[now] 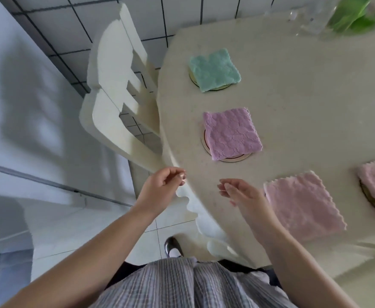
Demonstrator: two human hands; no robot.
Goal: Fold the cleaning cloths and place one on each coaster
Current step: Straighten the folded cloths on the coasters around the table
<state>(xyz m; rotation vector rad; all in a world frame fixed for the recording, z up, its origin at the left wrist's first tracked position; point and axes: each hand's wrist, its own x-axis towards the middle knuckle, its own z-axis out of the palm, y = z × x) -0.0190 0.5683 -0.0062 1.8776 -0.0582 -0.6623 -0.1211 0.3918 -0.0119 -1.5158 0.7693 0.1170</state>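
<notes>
While hands [162,185] hover, cloths [232,133] folded

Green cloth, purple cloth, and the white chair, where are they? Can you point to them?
green cloth [215,69], head view, middle of its folded top.
purple cloth [232,133], head view, middle of its folded top.
white chair [115,63], head view, on the backrest's broad top panel.

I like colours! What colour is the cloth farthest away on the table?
Mint green cloth, clearest in the head view.
</notes>
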